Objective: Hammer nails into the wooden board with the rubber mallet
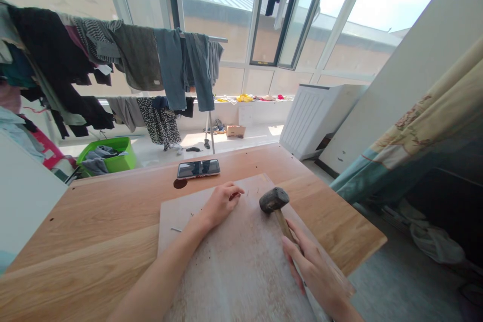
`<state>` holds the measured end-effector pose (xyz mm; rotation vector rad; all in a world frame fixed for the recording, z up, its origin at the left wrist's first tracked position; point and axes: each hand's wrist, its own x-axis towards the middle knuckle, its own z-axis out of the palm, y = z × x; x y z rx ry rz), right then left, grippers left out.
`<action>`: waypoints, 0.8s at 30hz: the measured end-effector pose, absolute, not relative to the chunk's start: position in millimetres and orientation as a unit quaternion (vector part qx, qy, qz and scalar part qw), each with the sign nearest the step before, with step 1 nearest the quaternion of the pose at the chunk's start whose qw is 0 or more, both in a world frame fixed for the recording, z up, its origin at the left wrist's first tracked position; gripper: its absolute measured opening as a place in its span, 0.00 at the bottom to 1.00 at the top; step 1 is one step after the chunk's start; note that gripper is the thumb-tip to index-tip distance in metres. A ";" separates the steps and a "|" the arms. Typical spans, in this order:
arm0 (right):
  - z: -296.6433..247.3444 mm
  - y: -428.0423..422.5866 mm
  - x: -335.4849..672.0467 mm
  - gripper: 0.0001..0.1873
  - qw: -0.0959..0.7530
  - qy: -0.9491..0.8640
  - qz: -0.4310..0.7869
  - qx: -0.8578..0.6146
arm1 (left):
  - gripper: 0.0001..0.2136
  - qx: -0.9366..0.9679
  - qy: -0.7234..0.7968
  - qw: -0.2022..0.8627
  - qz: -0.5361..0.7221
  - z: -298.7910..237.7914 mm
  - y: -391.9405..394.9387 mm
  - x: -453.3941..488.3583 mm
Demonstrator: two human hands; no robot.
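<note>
My right hand [307,259] is wrapped round the wooden handle of a hammer [274,200], whose heavy dark head is raised over a pale wooden board [234,271]. Near the board's far edge is my left hand [225,202], its fingers curled and the fingertips close together; whatever they pinch is too small to make out. Just right of those fingertips, thin nail-like pieces [248,192] show at the board's far end. A silver nail [176,229] lies on the board, left of my left forearm. Small dark specks dot the surface.
The board rests on a wood-grain table [113,211]. A phone [198,169] lies beyond it, beside a dark round hole [180,183]. Farther off are a drying rack with clothes [138,58], a green tub [109,156], a white cabinet-like unit [317,115] and a curtain [400,131].
</note>
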<state>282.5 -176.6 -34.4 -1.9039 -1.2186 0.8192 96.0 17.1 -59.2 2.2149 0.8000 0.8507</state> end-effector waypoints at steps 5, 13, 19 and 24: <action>-28.9 -174.6 277.5 0.39 0.357 -0.473 0.355 -0.723 | 0.11 0.824 0.296 0.333 0.349 -63.2 17.7 94.2; -16.0 -147.9 259.5 0.33 0.385 -0.505 0.370 -0.678 | 0.16 0.794 0.327 0.379 0.347 -67.0 20.6 95.8; -18.4 -134.4 249.9 0.30 0.343 -0.532 0.375 -0.677 | 0.19 0.793 0.332 0.372 0.350 -67.5 21.8 96.2; -17.7 -134.0 248.8 0.31 0.327 -0.537 0.366 -0.687 | 0.22 0.794 0.323 0.371 0.358 -69.5 21.7 97.6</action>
